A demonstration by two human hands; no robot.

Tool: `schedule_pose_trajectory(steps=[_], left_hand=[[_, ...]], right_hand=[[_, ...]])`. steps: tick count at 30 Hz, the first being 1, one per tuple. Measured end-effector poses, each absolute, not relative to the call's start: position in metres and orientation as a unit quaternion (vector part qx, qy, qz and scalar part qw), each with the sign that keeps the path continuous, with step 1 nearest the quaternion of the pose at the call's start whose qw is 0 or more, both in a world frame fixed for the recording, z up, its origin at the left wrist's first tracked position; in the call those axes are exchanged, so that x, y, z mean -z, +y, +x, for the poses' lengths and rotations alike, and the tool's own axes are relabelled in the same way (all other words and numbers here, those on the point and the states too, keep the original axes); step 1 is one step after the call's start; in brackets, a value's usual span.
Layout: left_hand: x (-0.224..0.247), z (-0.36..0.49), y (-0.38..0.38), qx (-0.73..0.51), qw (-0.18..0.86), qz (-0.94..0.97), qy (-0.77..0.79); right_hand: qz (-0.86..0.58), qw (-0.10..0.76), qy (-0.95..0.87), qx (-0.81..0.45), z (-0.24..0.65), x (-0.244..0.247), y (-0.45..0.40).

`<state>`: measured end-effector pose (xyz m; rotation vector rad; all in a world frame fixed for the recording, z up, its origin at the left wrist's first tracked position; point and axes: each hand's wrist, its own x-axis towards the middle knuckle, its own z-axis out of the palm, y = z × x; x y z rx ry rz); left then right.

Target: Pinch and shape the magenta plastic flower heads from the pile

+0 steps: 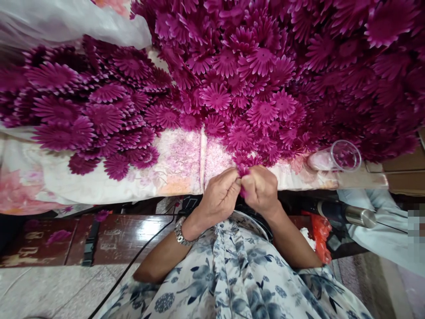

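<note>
My left hand [222,191] and my right hand [260,189] meet at the table's front edge, fingers closed in a pinch. Between them they grip a small magenta artificial flower [244,171]; its petals poke out above and below the fingers, and the rest is hidden. Just beyond my hands rises a large heap of magenta artificial flowers [262,110] with pale-edged petals. A second pile of flat flower layers [106,117] lies to the left.
A floral cloth [109,192] covers the table, dusted with pink bits. Right of my hands a clear plastic cup [345,156] lies tipped over. White plastic sheeting [73,22] sits at back left. A dark wooden bench [142,235], a metal flask [360,217] and a red bag [321,237] are below.
</note>
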<state>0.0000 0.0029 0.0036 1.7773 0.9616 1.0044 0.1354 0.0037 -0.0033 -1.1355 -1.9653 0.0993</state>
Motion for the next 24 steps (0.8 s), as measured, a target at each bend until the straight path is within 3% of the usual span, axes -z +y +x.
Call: schedule_pose_trajectory(steps=[11, 24], left_hand=[[-0.001, 0.0, 0.011, -0.441, 0.326, 0.747, 0.375], [0.001, 0.004, 0.01, -0.452, 0.337, 0.749, 0.348]], right_hand=[[-0.439, 0.382, -0.813, 0.005, 0.138, 0.0, 0.014], [-0.449, 0.377, -0.81, -0.011, 0.141, -0.007, 0.013]])
